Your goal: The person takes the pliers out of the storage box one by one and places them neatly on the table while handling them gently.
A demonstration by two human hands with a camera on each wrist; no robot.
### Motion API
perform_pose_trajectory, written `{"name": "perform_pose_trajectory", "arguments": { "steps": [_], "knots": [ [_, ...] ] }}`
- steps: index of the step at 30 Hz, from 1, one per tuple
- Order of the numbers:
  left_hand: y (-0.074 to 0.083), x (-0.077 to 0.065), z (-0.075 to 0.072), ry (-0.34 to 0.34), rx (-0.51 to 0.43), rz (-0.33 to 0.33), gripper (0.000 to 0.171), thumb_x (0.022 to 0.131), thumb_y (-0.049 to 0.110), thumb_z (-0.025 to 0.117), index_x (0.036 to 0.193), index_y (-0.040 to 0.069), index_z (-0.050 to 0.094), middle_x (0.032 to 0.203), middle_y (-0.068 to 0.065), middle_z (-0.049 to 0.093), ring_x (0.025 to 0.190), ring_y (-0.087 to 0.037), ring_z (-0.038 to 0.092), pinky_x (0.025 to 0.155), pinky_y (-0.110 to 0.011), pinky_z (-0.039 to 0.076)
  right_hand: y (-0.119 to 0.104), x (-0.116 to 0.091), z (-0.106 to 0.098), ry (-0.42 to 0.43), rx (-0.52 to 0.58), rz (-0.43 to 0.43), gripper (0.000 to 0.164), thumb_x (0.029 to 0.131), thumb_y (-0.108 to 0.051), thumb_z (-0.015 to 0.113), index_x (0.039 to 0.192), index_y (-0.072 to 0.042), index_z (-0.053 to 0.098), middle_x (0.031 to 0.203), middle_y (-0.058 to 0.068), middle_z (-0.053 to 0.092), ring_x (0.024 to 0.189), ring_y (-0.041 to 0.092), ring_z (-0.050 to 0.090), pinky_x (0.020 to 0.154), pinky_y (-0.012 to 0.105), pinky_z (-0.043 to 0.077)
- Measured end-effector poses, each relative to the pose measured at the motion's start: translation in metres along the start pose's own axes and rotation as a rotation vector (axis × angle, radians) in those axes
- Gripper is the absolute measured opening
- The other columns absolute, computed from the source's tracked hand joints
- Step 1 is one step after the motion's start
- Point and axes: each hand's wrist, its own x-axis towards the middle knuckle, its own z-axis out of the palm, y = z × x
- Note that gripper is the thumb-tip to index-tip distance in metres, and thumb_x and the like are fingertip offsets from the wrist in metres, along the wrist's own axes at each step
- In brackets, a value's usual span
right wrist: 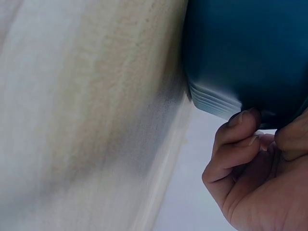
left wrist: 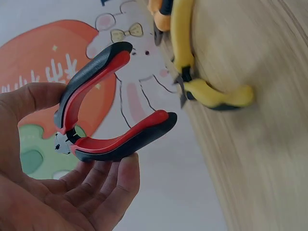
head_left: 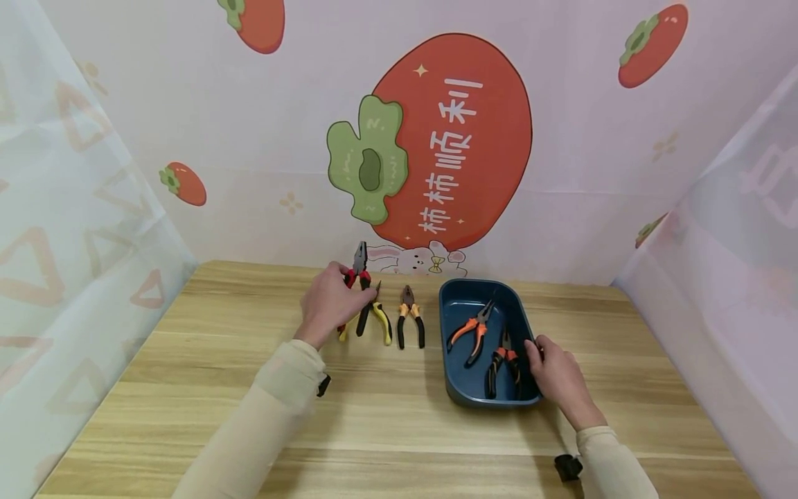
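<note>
My left hand (head_left: 329, 299) holds red-and-black pliers (left wrist: 91, 96) between thumb and fingers, lifted off the table, with their handles spread apart. Below them on the wood lie yellow-and-black pliers (head_left: 382, 322); the left wrist view shows their yellow handles close by. Further right lie pliers with black and light-orange handles (head_left: 409, 319). At the right side of a dark blue bin (head_left: 460, 388), my right hand (head_left: 557, 374) grips the rim, its fingers curled against the outer wall. Inside the bin rest orange-handled pliers (head_left: 479, 329) and black-and-orange pliers (head_left: 503, 364).
The wooden table (head_left: 386, 443) meets a printed cloth backdrop (head_left: 299, 229) at its far edge, with cloth hanging on both sides. A black strap piece (head_left: 568, 468) hangs by the right wrist, and another (head_left: 323, 385) by the left.
</note>
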Motion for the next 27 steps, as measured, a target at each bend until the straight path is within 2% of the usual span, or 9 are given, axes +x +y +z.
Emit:
{"name": "perform_pose_trajectory", "arguments": {
  "steps": [10,17,27],
  "knots": [
    [-0.028,0.008,-0.009,-0.001,0.018,-0.039,0.059,0.081,0.049,0.074,0.118,0.006,0.057,0.085,-0.007,0.064,0.068,-0.025,0.059,0.055,-0.038,0.043,-0.001,-0.001,0.000,0.005,-0.009,-0.014,0.034,0.109,-0.027,0.046,0.081,-0.007,0.048,0.064,0.004,0.044,0.055,0.020,0.045,0.053,0.034,0.036],
    [-0.048,0.012,-0.011,0.033,0.035,-0.072,0.055,0.081,0.046,0.073,0.113,0.005,0.058,0.094,-0.011,0.065,0.076,-0.029,0.059,0.060,-0.041,0.044,-0.001,-0.001,-0.001,-0.004,-0.012,-0.008,0.035,0.109,-0.028,0.046,0.081,-0.007,0.048,0.065,0.005,0.044,0.055,0.020,0.045,0.053,0.034,0.035],
    [-0.063,0.015,-0.010,0.018,0.052,-0.121,0.050,0.082,0.043,0.071,0.112,0.005,0.056,0.098,-0.012,0.064,0.074,-0.029,0.058,0.062,-0.042,0.042,0.000,-0.001,0.000,-0.001,-0.009,-0.008,0.035,0.109,-0.028,0.046,0.081,-0.007,0.049,0.065,0.005,0.044,0.055,0.020,0.045,0.053,0.034,0.036]
  ]
}}
